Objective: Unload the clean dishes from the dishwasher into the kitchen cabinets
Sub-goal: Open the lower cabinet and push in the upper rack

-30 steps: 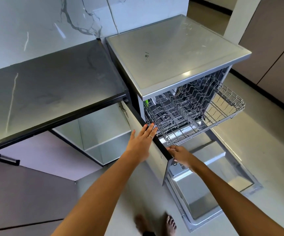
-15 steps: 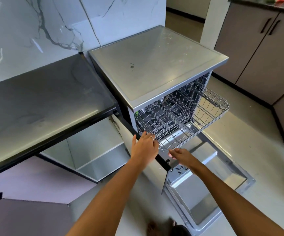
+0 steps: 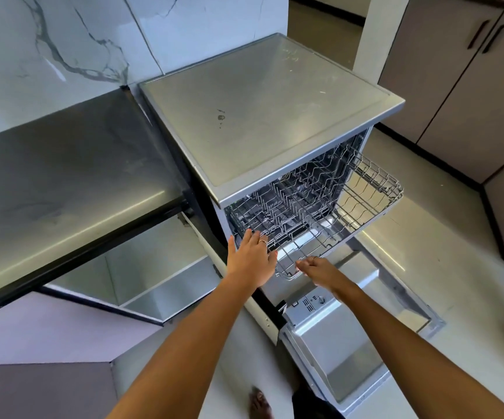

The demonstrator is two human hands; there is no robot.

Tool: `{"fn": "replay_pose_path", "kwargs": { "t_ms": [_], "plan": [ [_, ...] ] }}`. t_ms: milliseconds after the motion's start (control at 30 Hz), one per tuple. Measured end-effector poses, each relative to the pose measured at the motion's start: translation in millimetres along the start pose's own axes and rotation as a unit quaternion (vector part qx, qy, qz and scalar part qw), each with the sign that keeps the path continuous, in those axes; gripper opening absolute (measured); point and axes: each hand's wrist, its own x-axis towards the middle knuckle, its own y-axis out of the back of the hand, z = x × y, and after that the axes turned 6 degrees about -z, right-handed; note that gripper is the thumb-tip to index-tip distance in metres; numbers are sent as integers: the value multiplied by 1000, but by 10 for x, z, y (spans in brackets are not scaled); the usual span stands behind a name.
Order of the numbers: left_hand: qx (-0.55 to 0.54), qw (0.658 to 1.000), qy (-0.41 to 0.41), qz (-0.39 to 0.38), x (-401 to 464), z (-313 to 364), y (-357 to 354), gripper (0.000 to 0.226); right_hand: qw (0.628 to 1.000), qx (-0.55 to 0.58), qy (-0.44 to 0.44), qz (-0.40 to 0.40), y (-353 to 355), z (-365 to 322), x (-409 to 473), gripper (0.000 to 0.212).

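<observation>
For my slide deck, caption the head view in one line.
Both hands, left hand and right hand, at the front of the dishwasher's empty upper rack.

No text, brand or number reads anywhere; the dishwasher [image 3: 262,116] door's [image 3: 344,343] control panel [image 3: 311,302] shows small marks, perhaps symbols, too blurred to read.

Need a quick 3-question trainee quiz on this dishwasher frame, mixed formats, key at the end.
1. True or false: the silver wire upper rack is pulled partly out of the grey steel dishwasher.
2. Multiple choice: the left hand rests on A) the dark stone countertop B) the rack's front left corner C) the lowered dishwasher door.
3. Fill in: the white cabinet door beside the dishwasher stands ____.

Key: 1 true; 2 B; 3 open. Note: no dishes show in the rack, and the right hand touches its front rim.
</observation>
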Motion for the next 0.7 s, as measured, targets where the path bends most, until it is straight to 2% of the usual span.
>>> {"fn": "replay_pose_path", "kwargs": {
  "t_ms": [100, 267, 333, 467, 600, 700],
  "plan": [
    [11, 1000, 4, -28, 137, 117, 13, 59, 1000, 14, -15, 5, 139, 51, 89, 47],
    [22, 997, 20, -69, 437, 281, -52, 64, 991, 92, -62, 73, 364, 269, 306, 35],
    [25, 996, 21, -79, 593, 361, -84, 65, 982, 134, -86, 103, 486, 363, 419, 40],
    [55, 994, 11, -95, 899, 523, -183, 68, 943, 240, -155, 174, 758, 532, 679, 50],
    [89, 987, -13, -132, 1275, 632, -425, 75, 901, 342, -189, 187, 928, 686, 1059, 59],
    [118, 978, -44, -167, 1567, 686, -664, 81, 869, 409, -194, 200, 940, 817, 1460, 57]
  ]
}}
